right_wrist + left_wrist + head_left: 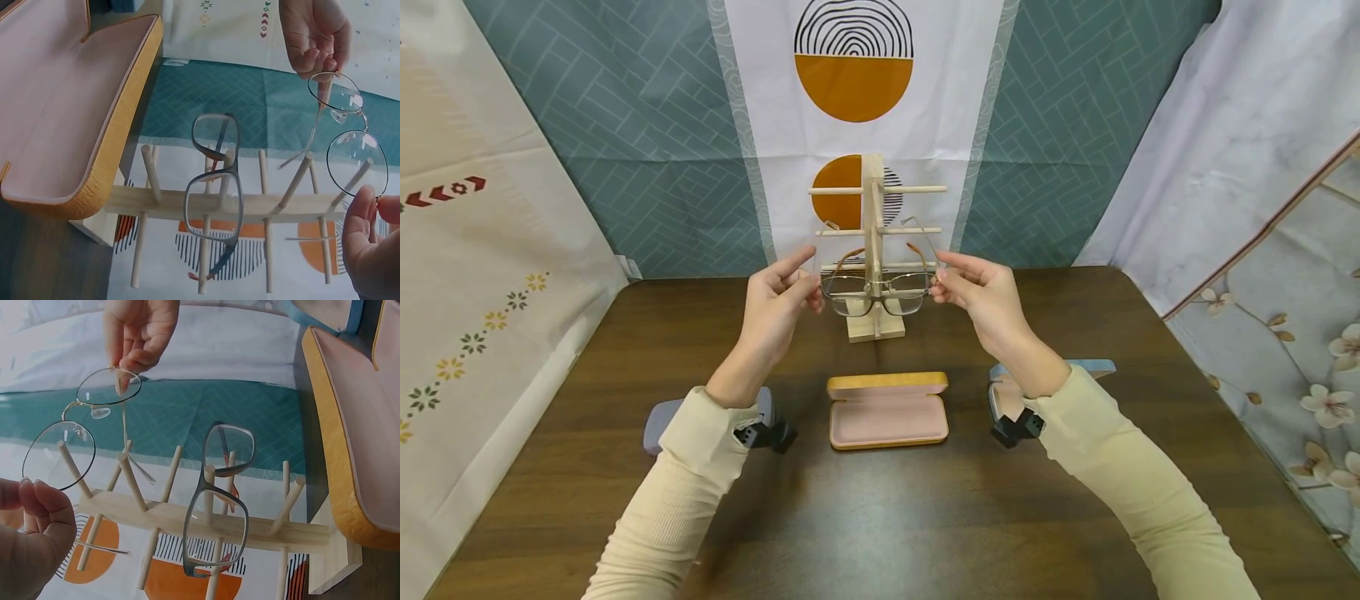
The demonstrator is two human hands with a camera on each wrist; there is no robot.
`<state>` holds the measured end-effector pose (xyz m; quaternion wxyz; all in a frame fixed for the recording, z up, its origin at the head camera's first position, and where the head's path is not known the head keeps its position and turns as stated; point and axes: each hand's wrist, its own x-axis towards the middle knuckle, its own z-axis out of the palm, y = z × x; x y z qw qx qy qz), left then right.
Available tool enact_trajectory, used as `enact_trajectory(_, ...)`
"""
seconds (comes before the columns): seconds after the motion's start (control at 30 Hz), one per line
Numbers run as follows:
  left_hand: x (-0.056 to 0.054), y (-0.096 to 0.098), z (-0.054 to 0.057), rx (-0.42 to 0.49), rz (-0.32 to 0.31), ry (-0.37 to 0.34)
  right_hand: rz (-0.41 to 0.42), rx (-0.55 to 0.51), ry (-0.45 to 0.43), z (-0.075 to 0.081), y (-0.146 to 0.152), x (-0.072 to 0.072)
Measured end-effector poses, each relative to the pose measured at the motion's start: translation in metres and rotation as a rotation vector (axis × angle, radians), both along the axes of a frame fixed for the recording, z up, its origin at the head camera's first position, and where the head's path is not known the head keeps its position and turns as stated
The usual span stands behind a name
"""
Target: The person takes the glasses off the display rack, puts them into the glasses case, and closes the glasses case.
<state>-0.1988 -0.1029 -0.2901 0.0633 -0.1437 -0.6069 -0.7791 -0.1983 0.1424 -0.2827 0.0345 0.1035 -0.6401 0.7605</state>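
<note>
Both hands hold a pair of thin-rimmed round glasses (69, 407) in front of a wooden display rack (872, 179). My left hand (775, 304) pinches the glasses at their left side; my right hand (985, 296) pinches the right side. The temples are unfolded and point toward the rack. In the right wrist view the clear lenses (356, 164) are apart from the rack's pegs. Lower on the rack hangs a second pair, dark-framed glasses (231, 169) with orange-brown temple tips. From the head view the two pairs overlap.
An orange glasses case (887, 383) with pink lining lies open on the dark wooden table (880, 517), in front of the rack. A blue case (1093, 367) is partly hidden behind the right forearm, a grey-blue case (660, 421) behind the left. Patterned cloths (625, 125) hang around the table.
</note>
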Motion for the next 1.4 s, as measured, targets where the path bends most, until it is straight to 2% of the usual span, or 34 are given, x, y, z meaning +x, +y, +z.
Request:
enact_trajectory(0.6, 0.020, -0.003, 0.000, -0.022, 0.003, 0.025, -0.009, 0.025, 0.025, -0.001, -0.001, 0.019)
enact_trajectory(1.4, 0.037, -0.002, -0.008, -0.015, -0.003, 0.032, -0.033, 0.040, 0.058, -0.010, 0.001, 0.038)
